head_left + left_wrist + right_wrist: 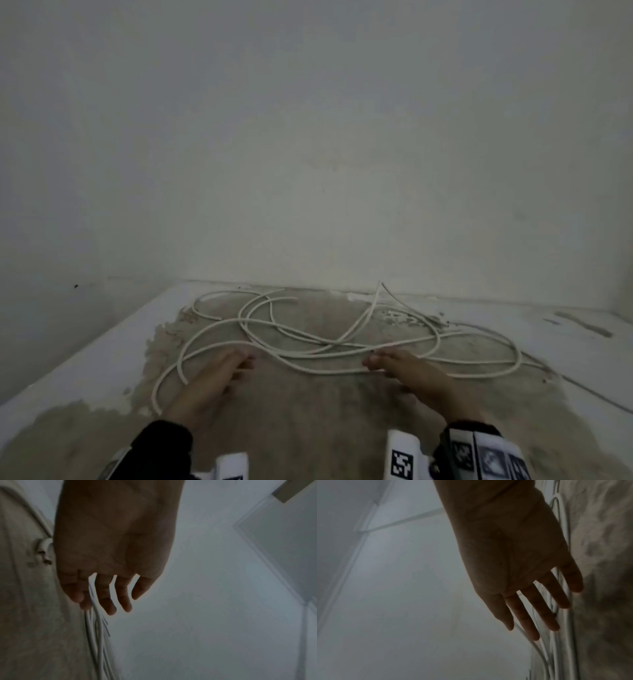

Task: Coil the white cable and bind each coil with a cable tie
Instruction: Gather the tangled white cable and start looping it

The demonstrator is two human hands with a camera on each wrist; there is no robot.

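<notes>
The white cable [308, 342] lies in loose tangled loops on a worn brownish surface [308, 428], spread from left to right just before the wall. One loose end [156, 407] curls toward me at the left. My left hand [236, 363] reaches palm down with fingers stretched out, its fingertips at the cable's near left strands [96, 635]. My right hand [383, 363] is flat too, fingers straight over the near middle strands [563, 649]. Neither hand [106, 595] [539, 608] holds anything. No cable tie is in view.
A plain pale wall [308, 171] rises right behind the cable. White painted borders [85, 359] frame the brown patch at left and right, and the surface drops off along its left edge. Wrist-worn cameras with black-and-white markers [402, 462] sit at the bottom.
</notes>
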